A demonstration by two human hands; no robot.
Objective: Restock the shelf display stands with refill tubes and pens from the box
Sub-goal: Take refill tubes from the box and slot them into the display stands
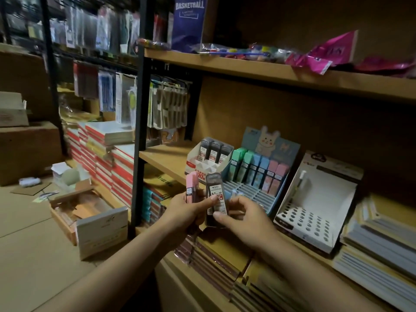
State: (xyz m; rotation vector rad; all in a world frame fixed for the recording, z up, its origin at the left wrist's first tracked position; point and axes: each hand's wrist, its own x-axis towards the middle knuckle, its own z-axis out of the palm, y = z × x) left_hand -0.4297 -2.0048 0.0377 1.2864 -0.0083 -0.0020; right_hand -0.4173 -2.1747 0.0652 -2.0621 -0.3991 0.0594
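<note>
A dark refill tube (216, 199) and a pink refill tube (192, 188) are being held upright just in front of the shelf (166, 157) — the left hand (184, 213) is gripping both. The right hand (244, 220) is pinching the dark one's lower end, fingers curled, near the pastel display stand (258, 176).

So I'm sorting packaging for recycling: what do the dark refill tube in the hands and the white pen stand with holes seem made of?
The dark refill tube looks like smoky translucent plastic, glossy, with a paper label. The white pen stand with holes looks like matte printed cardboard, folded at its edges.
</note>
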